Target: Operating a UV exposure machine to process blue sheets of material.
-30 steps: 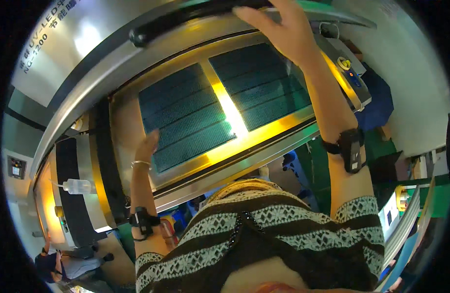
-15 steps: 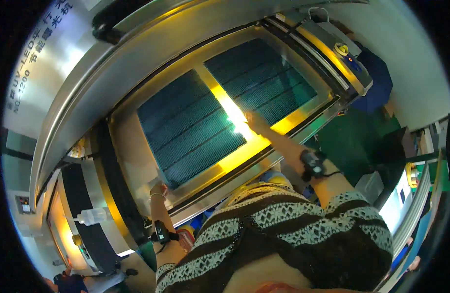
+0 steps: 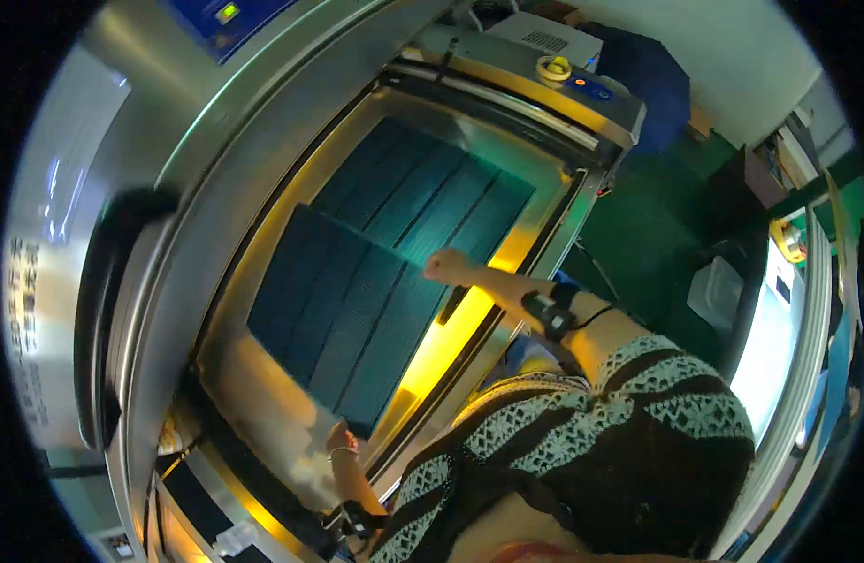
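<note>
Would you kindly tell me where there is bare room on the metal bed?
The widest bare patch of the metal bed lies between the left panel and the black band. A narrower strip separates the right panel from the pale bar. The middle is crowded, with the right hand at the left panel's corner.

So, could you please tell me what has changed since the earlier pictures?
The right hand left the black handle; it and the left hand now hold the left dark panel, which has moved rightward, closing the bright gap. The right dark panel stayed put.
</note>
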### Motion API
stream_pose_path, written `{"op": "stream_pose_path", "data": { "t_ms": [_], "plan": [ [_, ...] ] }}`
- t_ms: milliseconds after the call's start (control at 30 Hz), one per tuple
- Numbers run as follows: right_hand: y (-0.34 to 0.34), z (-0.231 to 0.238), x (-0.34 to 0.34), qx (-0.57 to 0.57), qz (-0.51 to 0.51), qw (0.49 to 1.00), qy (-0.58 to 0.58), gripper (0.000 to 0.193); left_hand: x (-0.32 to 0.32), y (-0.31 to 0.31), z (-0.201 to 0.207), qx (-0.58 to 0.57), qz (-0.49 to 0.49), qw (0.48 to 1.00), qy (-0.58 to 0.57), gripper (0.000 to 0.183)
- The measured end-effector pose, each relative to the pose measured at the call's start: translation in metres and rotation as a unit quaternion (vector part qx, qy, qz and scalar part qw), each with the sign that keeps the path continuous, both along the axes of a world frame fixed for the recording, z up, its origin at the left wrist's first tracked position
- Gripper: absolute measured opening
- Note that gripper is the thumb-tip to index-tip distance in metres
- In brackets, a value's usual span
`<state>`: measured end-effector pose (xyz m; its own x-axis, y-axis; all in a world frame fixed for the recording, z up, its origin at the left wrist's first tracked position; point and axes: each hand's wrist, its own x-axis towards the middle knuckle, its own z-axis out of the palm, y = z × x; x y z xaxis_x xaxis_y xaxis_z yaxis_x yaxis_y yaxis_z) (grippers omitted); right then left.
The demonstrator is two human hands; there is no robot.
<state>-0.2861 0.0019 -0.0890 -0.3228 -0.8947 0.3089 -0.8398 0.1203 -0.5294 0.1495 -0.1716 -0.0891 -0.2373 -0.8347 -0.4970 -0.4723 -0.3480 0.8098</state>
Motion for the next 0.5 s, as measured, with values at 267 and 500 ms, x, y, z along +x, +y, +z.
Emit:
{"op": "stream_pose_path", "data": {
  "t_ms": [267,500],
  "plan": [
    [0.064,0.000,-0.117,0.200,-0.345,0.912,0.096,0.041,-0.154,0.055,-0.040,-0.226,-0.025,0.958,-0.178,0.041],
    [0.069,0.039,-0.119,0.311,-0.197,0.928,-0.063,0.047,-0.155,0.044,-0.023,-0.115,-0.090,0.949,-0.281,0.042]
  ]
}}
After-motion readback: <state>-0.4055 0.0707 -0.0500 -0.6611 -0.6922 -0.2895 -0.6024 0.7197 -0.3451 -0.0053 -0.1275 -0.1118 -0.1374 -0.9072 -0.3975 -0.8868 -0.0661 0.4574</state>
